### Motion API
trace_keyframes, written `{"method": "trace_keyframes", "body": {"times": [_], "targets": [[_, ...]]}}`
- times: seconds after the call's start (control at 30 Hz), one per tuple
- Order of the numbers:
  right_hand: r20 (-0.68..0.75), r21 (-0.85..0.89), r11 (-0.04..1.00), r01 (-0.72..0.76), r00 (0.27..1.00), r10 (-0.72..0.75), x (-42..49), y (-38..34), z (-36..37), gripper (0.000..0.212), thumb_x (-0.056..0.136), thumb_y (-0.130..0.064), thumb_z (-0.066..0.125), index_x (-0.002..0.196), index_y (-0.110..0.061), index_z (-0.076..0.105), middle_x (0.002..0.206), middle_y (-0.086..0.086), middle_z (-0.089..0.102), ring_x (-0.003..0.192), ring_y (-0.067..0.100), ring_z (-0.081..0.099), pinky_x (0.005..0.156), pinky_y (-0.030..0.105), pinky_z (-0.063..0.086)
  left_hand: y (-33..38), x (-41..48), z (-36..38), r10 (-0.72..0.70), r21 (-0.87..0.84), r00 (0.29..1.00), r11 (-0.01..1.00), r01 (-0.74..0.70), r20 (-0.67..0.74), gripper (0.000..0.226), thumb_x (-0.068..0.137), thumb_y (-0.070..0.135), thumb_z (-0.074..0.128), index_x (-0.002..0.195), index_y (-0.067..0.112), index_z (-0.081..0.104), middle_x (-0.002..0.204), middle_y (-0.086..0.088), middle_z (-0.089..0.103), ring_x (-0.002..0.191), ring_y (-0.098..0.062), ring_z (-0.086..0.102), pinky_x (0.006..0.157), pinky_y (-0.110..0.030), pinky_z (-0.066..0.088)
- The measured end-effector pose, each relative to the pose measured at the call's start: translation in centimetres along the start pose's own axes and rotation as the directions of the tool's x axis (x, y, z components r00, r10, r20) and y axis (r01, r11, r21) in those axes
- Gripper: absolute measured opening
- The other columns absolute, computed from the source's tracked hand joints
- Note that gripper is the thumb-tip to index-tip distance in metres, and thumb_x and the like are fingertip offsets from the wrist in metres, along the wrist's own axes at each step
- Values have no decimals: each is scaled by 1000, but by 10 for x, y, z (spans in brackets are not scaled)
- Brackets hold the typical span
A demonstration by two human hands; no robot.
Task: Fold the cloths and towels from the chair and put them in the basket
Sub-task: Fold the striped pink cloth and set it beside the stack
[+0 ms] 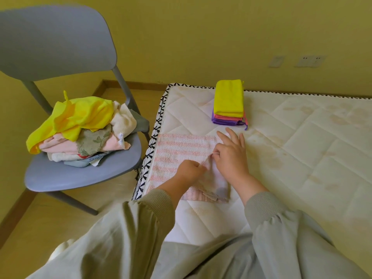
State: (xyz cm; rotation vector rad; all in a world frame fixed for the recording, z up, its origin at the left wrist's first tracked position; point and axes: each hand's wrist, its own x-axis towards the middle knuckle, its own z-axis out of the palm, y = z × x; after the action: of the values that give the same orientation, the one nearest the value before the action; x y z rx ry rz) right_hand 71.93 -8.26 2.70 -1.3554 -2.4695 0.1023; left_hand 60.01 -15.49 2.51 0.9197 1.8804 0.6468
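Note:
A pink-and-white striped towel [177, 152] lies flat on the near left corner of the mattress [302, 150]. On its right part rests a small pale cloth [215, 184]. My left hand [189, 172] pinches that cloth's upper edge. My right hand [231, 154] pinches a thin pink loop at the same corner, its other fingers spread. A grey chair [66, 174] to the left carries a heap of unfolded cloths [80, 127], yellow on top, pink and cream beneath. No basket is in view.
A folded stack of yellow, pink and purple cloths [229, 103] sits at the mattress's far edge by the yellow wall. Wooden floor runs between chair and mattress. My grey sleeves and lap fill the bottom of the view.

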Motion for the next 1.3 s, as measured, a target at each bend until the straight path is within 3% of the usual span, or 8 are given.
{"method": "trace_keyframes", "body": {"times": [0.13,0.23,0.4,0.5,0.6,1.0,1.17,1.3], "targets": [[-43,16,998,-68,997,69,6,-6,-25,10,80,-7,65,75,-15,62,102,4,67,127,27,45,115,51,5,19,-13,-34,176,128,977,979,-160,-123,40,94,14,49,55,15,38,55,2,35,52,-13,31,47,-22,24],[-93,-2,997,-82,992,82,16,-27,-49,13,80,-1,58,80,-15,57,76,6,64,90,29,59,116,45,9,44,-29,-70,349,301,914,912,-280,-206,35,91,5,46,57,14,45,54,1,40,57,-18,37,48,-26,24],[-135,273,960,-65,985,106,39,-76,-113,11,90,-7,52,92,-12,61,82,12,67,87,32,55,94,34,35,74,-75,-131,535,329,716,843,-425,-449,13,92,9,50,93,14,62,83,2,64,79,-21,58,66,-33,47],[-101,395,917,-51,990,99,50,-100,-148,13,93,-17,53,92,-15,66,87,10,68,85,32,57,68,36,45,86,-104,-162,595,345,624,803,-485,-507,12,86,4,52,92,13,59,85,2,64,85,-22,61,72,-37,52],[-106,424,905,17,994,31,58,-124,-183,14,92,-19,54,88,-18,67,82,5,67,79,27,57,64,33,42,98,-136,-196,665,414,574,747,-521,-478,15,82,2,55,88,12,64,84,2,67,84,-22,62,74,-39,53],[43,587,782,209,957,-288,43,-191,-255,21,80,4,64,72,-16,62,64,-5,56,59,5,48,53,10,36,80,-207,-267,620,467,632,779,-420,-465,24,79,-3,60,82,13,78,76,0,70,67,-8,55,59,-15,40],[242,474,859,191,910,-336,39,-203,-266,22,82,-1,64,75,-21,71,76,3,67,70,11,58,67,24,47,77,-222,-284,543,457,755,812,-362,-367,18,76,2,71,88,13,78,76,4,68,62,1,53,53,-4,39],[300,408,889,205,890,-343,35,-212,-273,24,83,-2,64,72,-22,71,73,1,66,68,11,56,62,21,44,76,-232,-289,520,509,798,797,-324,-305,17,75,4,74,88,14,78,74,8,65,61,1,52,48,-3,37]]}}
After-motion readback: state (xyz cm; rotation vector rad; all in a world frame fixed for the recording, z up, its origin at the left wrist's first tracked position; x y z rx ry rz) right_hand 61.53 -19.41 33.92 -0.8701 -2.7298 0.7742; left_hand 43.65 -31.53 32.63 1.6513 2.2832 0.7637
